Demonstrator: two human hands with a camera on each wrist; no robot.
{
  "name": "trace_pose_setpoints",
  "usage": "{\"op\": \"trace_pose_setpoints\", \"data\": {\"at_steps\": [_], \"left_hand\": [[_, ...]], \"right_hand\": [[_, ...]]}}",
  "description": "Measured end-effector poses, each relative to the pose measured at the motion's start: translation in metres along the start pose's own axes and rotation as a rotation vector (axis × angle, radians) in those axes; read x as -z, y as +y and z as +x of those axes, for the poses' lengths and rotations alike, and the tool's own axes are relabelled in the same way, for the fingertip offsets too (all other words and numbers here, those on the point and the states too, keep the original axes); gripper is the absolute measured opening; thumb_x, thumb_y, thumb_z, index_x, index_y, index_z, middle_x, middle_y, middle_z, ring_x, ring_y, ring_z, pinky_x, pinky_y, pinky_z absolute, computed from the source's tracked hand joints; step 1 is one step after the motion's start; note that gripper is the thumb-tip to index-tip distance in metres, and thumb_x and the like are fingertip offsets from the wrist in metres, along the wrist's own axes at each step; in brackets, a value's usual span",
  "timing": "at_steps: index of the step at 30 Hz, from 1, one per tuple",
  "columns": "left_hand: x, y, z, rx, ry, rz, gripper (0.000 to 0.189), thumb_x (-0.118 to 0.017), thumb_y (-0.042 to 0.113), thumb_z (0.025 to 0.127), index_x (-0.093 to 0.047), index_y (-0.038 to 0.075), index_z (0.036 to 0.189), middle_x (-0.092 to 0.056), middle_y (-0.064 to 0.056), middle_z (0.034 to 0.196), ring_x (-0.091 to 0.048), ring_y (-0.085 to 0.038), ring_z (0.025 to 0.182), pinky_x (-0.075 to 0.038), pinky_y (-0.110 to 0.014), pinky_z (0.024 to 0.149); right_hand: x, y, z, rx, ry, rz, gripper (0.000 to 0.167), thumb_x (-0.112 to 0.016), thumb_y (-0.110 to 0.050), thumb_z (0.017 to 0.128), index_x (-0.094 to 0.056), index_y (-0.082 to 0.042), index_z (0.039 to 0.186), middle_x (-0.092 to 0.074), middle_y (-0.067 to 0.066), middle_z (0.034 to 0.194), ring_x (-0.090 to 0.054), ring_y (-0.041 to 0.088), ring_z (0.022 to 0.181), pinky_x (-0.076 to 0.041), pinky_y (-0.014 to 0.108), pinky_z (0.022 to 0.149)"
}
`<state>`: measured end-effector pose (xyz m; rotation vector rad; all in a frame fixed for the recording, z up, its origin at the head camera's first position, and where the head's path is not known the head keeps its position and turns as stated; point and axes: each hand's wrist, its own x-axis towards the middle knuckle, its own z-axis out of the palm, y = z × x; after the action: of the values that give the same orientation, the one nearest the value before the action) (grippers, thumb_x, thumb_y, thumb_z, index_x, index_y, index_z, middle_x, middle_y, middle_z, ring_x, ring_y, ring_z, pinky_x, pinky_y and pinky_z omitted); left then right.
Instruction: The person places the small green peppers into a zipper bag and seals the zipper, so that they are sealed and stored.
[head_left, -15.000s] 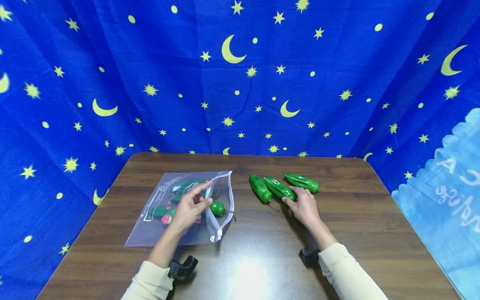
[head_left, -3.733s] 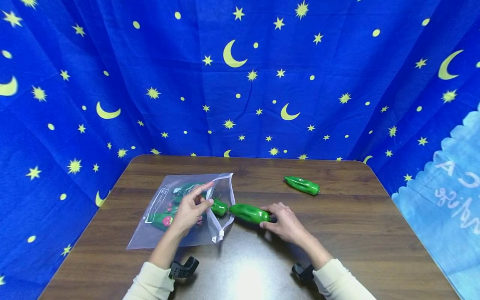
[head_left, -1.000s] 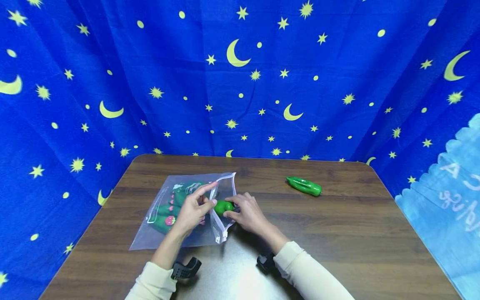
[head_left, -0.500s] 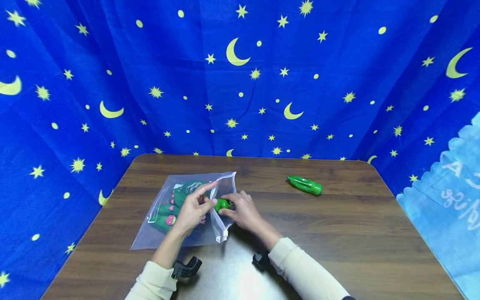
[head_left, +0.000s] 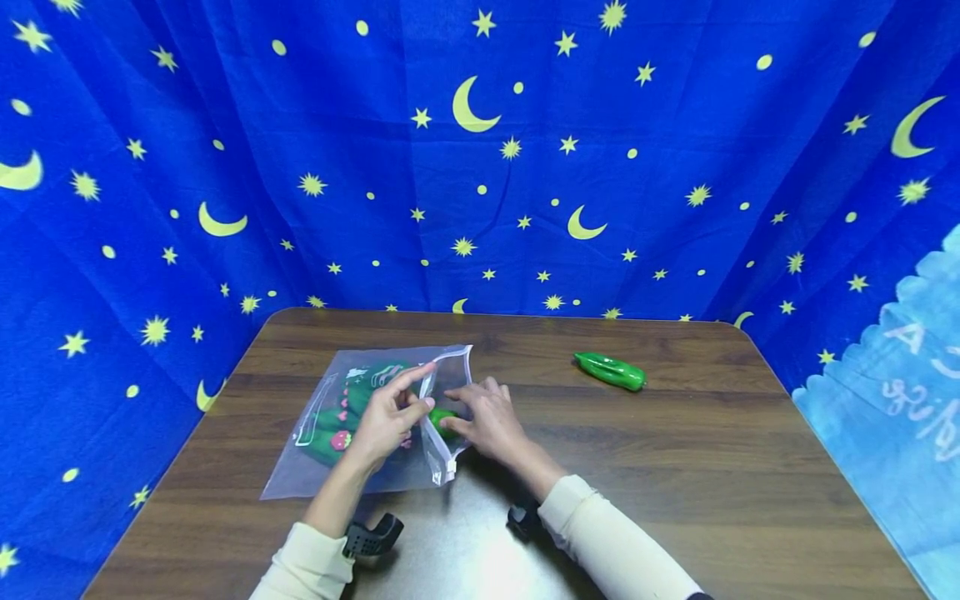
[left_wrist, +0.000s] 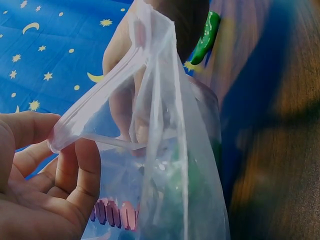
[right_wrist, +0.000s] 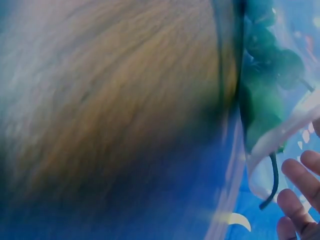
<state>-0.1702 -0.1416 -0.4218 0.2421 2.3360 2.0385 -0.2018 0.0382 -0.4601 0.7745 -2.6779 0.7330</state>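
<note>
A clear zip bag [head_left: 288,483] with pink prints lies on the table, its mouth to the right. Several green peppers [head_left: 324,450] show through its film. At the mouth my left hand [head_left: 384,429] pinches the upper rim between thumb and fingers, holding it raised. My right hand [head_left: 489,421] is at the opening beside a green pepper [right_wrist: 262,117]. In the right wrist view its fingers [right_wrist: 300,175] are spread and stand apart from that pepper, whose stem [right_wrist: 275,180] hangs free past the rim. Another long green pepper [head_left: 611,372] lies alone at the back right.
The brown wooden table [head_left: 720,450] has its far edge against a blue curtain [head_left: 555,100] with moons and stars. A white slider [head_left: 450,468] sits at the near corner of the bag's mouth. A light blue cloth [head_left: 892,400] hangs at the right.
Two peppers have left the table's right side since the oldest frame. My right hand carried one into the bag's mouth and has let go of it. My left hand stays at the rim.
</note>
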Motion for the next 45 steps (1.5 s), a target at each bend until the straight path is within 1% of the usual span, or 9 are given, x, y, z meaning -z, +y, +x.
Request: {"op": "trace_pose_setpoints", "data": {"at_steps": [4,9,15,20,25,30,38,42,45], "left_hand": [[-0.001,-0.001,0.0,-0.006,-0.001,0.002,0.051,-0.06,0.003,0.088,-0.05,0.014,0.137,-0.041,-0.003,0.076,-0.038,-0.004,0.046,-0.037,-0.024,0.034],[-0.001,-0.001,0.001,0.005,0.002,-0.007,0.052,-0.059,0.003,0.088,-0.049,0.015,0.137,-0.041,-0.003,0.076,-0.037,-0.004,0.044,-0.038,-0.025,0.034],[-0.002,-0.002,0.001,0.014,0.009,0.0,0.052,-0.059,0.003,0.088,-0.05,0.016,0.137,-0.041,-0.004,0.076,-0.037,-0.005,0.042,-0.039,-0.026,0.034],[-0.001,-0.003,0.001,0.011,0.015,0.0,0.051,-0.059,0.002,0.088,-0.05,0.015,0.137,-0.041,-0.003,0.075,-0.037,-0.005,0.042,-0.039,-0.026,0.034],[-0.001,-0.003,0.0,0.012,0.013,-0.006,0.051,-0.059,0.002,0.088,-0.05,0.015,0.137,-0.042,-0.003,0.075,-0.036,-0.005,0.042,-0.038,-0.026,0.034],[-0.001,-0.002,0.0,0.022,0.01,-0.007,0.051,-0.06,0.003,0.088,-0.05,0.015,0.137,-0.043,-0.004,0.074,-0.036,-0.005,0.042,-0.038,-0.025,0.034],[-0.001,-0.002,0.001,0.025,0.013,0.004,0.051,-0.06,0.003,0.088,-0.05,0.016,0.136,-0.045,-0.004,0.073,-0.038,-0.006,0.043,-0.038,-0.025,0.034],[0.0,-0.002,0.001,0.015,0.013,0.001,0.051,-0.06,0.002,0.087,-0.05,0.015,0.136,-0.045,-0.004,0.072,-0.038,-0.006,0.043,-0.037,-0.025,0.033],[-0.001,-0.002,0.001,0.01,0.014,0.0,0.051,-0.061,0.002,0.087,-0.051,0.014,0.136,-0.044,-0.004,0.072,-0.037,-0.006,0.043,-0.037,-0.026,0.033]], "right_hand": [[0.007,0.005,-0.004,0.002,0.025,0.009,0.043,-0.074,-0.04,0.077,-0.068,-0.017,0.113,-0.071,-0.001,0.103,-0.049,0.014,0.084,-0.034,0.028,0.074],[0.016,0.014,-0.008,0.014,0.092,0.037,0.039,-0.076,-0.036,0.075,-0.07,-0.016,0.108,-0.071,0.0,0.098,-0.051,0.015,0.085,-0.036,0.029,0.075],[0.026,0.026,-0.014,0.007,0.138,0.059,0.036,-0.078,-0.03,0.074,-0.07,-0.012,0.105,-0.071,0.003,0.096,-0.052,0.019,0.084,-0.037,0.034,0.074],[0.034,0.037,-0.018,-0.017,0.156,0.057,0.037,-0.079,-0.027,0.074,-0.07,-0.012,0.106,-0.071,0.004,0.099,-0.052,0.02,0.084,-0.036,0.034,0.074],[0.042,0.05,-0.023,-0.056,0.149,0.042,0.037,-0.078,-0.028,0.075,-0.069,-0.012,0.107,-0.071,0.004,0.102,-0.053,0.021,0.087,-0.035,0.034,0.075],[0.051,0.065,-0.029,-0.111,0.142,0.041,0.039,-0.076,-0.029,0.077,-0.068,-0.011,0.11,-0.07,0.005,0.104,-0.054,0.023,0.091,-0.037,0.037,0.077],[0.067,0.091,-0.033,-0.194,0.168,0.022,0.043,-0.075,-0.03,0.078,-0.066,-0.008,0.114,-0.067,0.012,0.11,-0.053,0.031,0.1,-0.039,0.043,0.081],[0.072,0.103,-0.037,-0.242,0.175,0.019,0.044,-0.075,-0.03,0.078,-0.066,-0.007,0.115,-0.065,0.014,0.115,-0.052,0.034,0.105,-0.039,0.045,0.085],[0.075,0.115,-0.04,-0.269,0.197,0.01,0.045,-0.075,-0.029,0.078,-0.065,-0.007,0.116,-0.064,0.017,0.118,-0.051,0.036,0.108,-0.039,0.048,0.088]]}}
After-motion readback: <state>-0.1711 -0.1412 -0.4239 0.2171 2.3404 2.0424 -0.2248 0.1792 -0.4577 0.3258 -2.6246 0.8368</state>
